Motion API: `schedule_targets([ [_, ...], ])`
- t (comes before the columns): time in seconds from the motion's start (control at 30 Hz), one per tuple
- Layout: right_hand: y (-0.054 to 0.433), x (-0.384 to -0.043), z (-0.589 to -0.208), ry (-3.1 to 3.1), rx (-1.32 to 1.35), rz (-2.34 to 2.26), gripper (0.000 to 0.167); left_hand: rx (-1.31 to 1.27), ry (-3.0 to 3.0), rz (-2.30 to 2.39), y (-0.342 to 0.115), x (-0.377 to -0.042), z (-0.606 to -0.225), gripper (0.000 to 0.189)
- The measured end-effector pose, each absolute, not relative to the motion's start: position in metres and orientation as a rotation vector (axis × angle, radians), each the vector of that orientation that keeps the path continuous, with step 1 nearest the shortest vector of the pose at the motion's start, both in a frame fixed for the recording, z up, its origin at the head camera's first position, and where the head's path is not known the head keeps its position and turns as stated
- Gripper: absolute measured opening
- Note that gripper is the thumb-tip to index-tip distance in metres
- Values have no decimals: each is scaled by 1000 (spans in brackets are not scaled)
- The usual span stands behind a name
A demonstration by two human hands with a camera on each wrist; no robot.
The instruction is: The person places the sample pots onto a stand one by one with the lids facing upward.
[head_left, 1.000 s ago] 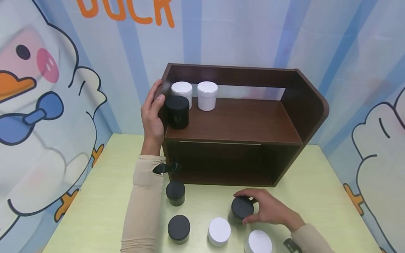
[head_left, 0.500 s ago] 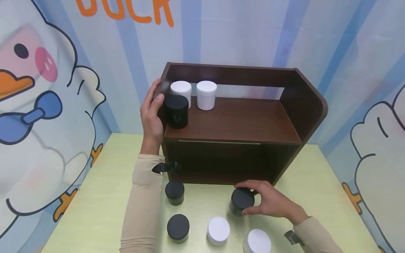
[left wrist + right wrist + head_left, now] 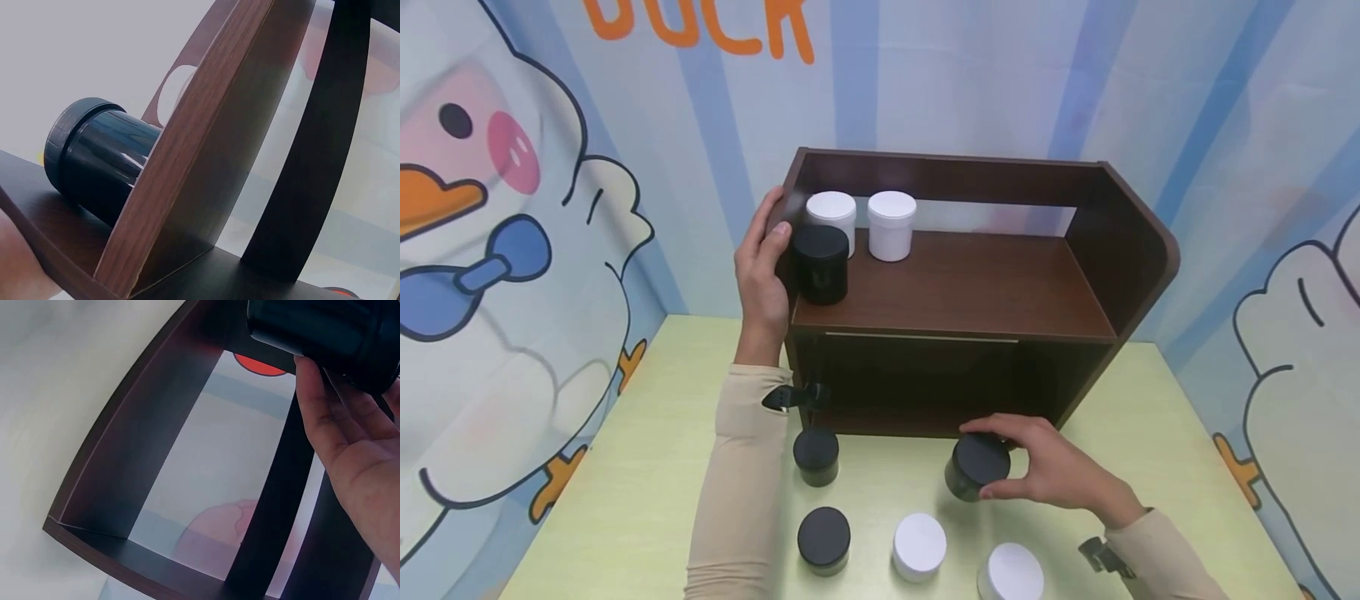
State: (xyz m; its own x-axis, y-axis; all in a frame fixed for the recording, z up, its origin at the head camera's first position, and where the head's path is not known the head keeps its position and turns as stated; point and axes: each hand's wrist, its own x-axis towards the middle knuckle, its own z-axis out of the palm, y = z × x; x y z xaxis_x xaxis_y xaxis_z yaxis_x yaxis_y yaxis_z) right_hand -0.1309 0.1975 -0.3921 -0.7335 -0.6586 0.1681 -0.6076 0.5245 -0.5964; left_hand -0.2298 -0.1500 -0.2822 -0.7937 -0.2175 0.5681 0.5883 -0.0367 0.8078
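My right hand grips a black jar between thumb and fingers, in front of the shelf's lower opening. In the right wrist view the same black jar is seen at the top, the fingers curled at its side. My left hand rests against the left side panel of the dark brown shelf, its thumb along the panel's edge. Just beside that thumb, on the upper board, stands another black jar. Behind it are two white jars, one at the left and one to its right.
On the pale yellow table stand a small black jar, a second black jar, a white jar and another white jar at the front edge of view. A striped curtain hangs behind the shelf.
My right hand has carried its black jar up off the table and slightly away from me, and the jar now tilts. My left hand has stayed on the side panel.
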Motion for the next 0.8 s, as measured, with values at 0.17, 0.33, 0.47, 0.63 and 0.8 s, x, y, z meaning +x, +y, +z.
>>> schedule_targets([
  [0.17,198,-132,-384,2691,-1087,-978,65,-387,-1685,-1888,-150,-230,-282,52],
  [0.33,197,-134,-373,2700,-1096,-977,64,-387,-1690,-1879,-149,-230,-281,53],
  [0.47,196,-137,-361,2618,-1100,-1033,63,-393,-1695,-1871,-149,-231,-282,53],
  [0.63,194,-142,-342,2649,-1154,-989,64,-386,-1693,-1872,-149,-231,-282,53],
  [0.8,190,-146,-327,2744,-1226,-885,65,-374,-1690,-1880,-149,-231,-281,52],
])
